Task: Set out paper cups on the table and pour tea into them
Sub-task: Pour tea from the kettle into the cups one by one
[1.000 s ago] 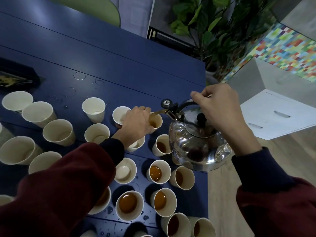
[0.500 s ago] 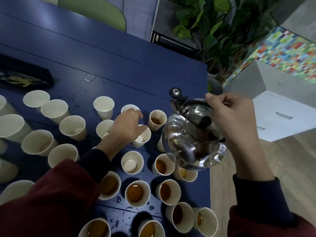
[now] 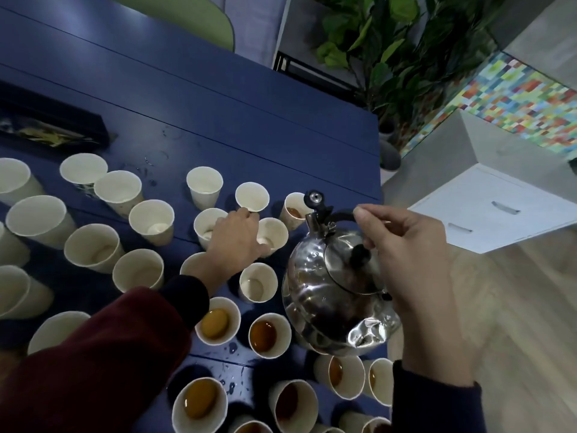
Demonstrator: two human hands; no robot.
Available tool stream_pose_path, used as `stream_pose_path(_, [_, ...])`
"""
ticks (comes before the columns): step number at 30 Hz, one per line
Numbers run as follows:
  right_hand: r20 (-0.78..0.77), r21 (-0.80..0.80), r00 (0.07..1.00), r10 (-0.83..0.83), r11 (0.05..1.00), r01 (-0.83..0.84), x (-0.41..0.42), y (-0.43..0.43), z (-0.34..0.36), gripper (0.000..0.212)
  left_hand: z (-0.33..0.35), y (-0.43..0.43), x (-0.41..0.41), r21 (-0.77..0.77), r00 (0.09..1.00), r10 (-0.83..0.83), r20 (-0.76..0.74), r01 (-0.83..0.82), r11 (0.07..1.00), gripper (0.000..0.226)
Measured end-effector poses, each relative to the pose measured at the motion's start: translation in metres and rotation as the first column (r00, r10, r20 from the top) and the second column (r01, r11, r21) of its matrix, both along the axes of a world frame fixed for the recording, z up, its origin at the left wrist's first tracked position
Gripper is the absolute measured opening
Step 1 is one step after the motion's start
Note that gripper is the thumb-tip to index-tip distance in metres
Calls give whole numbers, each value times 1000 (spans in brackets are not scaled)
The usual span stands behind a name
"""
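Note:
Many cream paper cups stand on the blue table (image 3: 218, 120). Those at the left and middle, such as an empty cup (image 3: 204, 185), hold no tea. Several near the front, such as a filled cup (image 3: 263, 335), hold brown tea, and so does one far cup (image 3: 293, 210). My left hand (image 3: 234, 239) reaches among the middle cups and holds an empty cup (image 3: 273, 232) by its left side between thumb and fingers. My right hand (image 3: 409, 264) grips the black handle of a shiny steel kettle (image 3: 331, 295), held roughly level above the right-hand cups with its spout pointing away.
A black tray (image 3: 53, 129) lies at the far left of the table. The table's right edge runs just beside the kettle. Beyond it are wooden floor, a white drawer cabinet (image 3: 499, 210), a potted plant (image 3: 390, 57) and a green chair (image 3: 187, 20).
The kettle has tipped back from pouring into the far cup and drawn nearer. My left hand left that filled cup and took hold of the empty cup in front of it.

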State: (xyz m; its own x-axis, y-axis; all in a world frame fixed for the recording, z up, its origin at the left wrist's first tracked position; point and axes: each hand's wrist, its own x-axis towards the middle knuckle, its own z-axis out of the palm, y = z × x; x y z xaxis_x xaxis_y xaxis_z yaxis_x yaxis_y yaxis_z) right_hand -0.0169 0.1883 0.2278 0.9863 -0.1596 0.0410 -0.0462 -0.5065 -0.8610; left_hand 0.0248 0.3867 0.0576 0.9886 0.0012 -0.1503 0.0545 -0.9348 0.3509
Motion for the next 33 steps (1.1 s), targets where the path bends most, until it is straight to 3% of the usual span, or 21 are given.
stream_pose_path(13, [-86,-86,996,8,996,-15,15,22,-10,5,-7,7,10,-95,998,-52,31,55,994,42])
stream_pose_path(33, [-138,-165,990,4,986,-27,15,25,2,5,-8,6,10,-92,999,-32,39,35,995,47])
